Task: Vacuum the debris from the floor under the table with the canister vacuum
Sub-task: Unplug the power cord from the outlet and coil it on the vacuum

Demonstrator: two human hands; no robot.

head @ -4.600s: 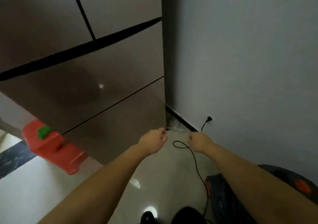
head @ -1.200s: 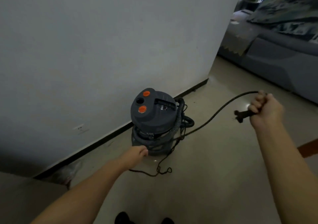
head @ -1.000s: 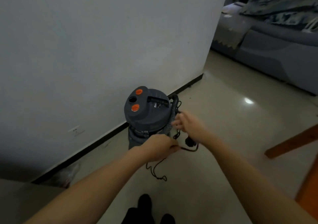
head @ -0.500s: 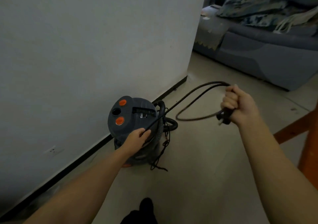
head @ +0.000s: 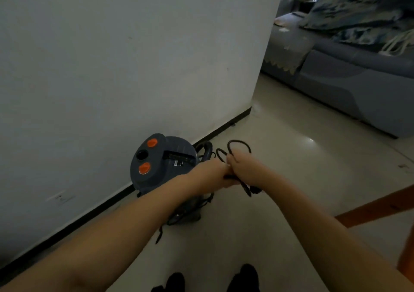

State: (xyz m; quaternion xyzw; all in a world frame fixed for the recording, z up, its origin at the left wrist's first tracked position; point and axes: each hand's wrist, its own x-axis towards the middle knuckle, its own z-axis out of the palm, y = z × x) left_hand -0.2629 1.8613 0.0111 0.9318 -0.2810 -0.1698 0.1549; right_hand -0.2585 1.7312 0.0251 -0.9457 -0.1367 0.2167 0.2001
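Half a second ago the hands were apart, the right one raised with a wide loop of cord; now the right hand [head: 243,168] has come in against the left hand [head: 212,173], both gripping the black power cord [head: 237,144] gathered into small loops above the knuckles. The grey canister vacuum [head: 161,164] stands on the floor [head: 291,157] by the wall's [head: 134,56] baseboard, just beyond the hands. A grey sofa [head: 358,85] sits at the far right.

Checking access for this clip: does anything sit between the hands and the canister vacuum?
Only the black power cord, looped in both hands. The left hand and right hand meet just right of the canister vacuum.
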